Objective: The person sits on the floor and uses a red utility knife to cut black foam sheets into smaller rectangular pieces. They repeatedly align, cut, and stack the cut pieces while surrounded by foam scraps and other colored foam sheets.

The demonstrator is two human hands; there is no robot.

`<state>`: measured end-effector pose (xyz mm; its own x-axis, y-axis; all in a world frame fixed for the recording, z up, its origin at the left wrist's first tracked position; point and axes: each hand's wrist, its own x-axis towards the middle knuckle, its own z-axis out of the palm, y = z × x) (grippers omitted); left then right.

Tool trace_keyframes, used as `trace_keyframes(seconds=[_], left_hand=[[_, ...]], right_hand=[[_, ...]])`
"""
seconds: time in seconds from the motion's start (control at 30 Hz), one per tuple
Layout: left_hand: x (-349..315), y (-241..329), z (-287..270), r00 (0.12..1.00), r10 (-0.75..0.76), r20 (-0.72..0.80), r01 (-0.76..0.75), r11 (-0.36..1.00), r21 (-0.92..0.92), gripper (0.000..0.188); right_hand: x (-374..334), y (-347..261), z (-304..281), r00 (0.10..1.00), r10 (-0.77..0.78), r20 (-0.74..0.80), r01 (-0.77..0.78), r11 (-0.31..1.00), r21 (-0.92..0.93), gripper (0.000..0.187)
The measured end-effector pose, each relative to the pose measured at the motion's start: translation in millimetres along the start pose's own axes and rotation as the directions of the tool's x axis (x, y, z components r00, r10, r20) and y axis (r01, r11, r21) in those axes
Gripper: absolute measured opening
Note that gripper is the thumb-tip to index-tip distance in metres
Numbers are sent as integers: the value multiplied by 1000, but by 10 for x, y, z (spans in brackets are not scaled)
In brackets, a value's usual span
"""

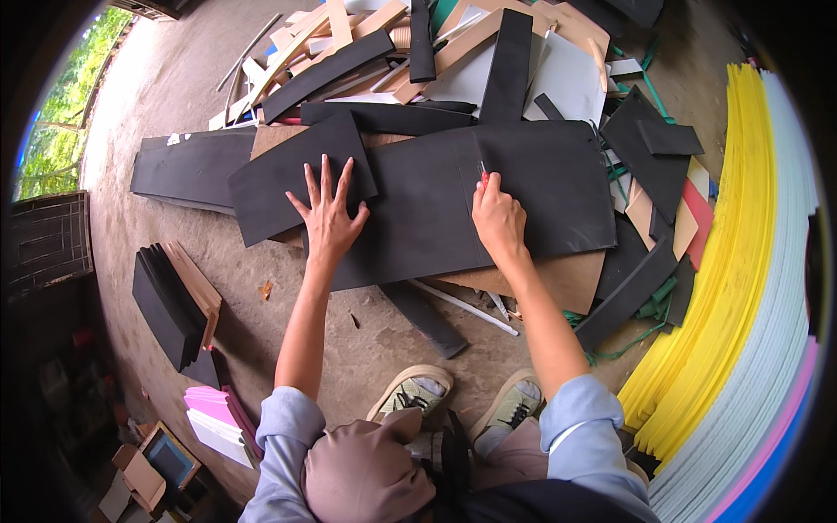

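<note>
My left hand (329,209) lies flat with fingers spread on a smaller black foam sheet (279,179), which overlaps a large black foam sheet (532,187) spread on the floor. My right hand (497,218) is closed around a small red-handled cutter (484,173), its tip touching the large sheet near its middle. A brown board (571,277) shows from under the large sheet's near edge. My forearms reach out from the lower edge, and my two shoes (462,397) stand on the concrete below.
A heap of black, tan and white offcuts (418,52) lies beyond the sheets. Stacked yellow, white and pink foam sheets (741,288) curve along the right. A pile of black pieces (170,301) and pink sheets (214,414) sit at the left.
</note>
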<state>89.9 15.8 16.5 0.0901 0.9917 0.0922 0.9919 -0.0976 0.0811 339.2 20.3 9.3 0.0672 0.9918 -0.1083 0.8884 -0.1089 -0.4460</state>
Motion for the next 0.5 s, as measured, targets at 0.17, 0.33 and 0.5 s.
trace_keyframes(seconds=[0.17, 0.33, 0.5], left_hand=[[-5, 665, 96, 957, 288, 28, -272, 929, -251, 65], [77, 854, 316, 961, 276, -20, -273, 935, -226, 60], [66, 848, 343, 960, 276, -41, -278, 940, -196, 58]], right_hand=[[-13, -160, 69, 998, -61, 2, 61, 997, -42, 19], [60, -255, 146, 999, -49, -12, 48, 998, -39, 19], [58, -276, 178, 999, -39, -20, 37, 998, -53, 20]])
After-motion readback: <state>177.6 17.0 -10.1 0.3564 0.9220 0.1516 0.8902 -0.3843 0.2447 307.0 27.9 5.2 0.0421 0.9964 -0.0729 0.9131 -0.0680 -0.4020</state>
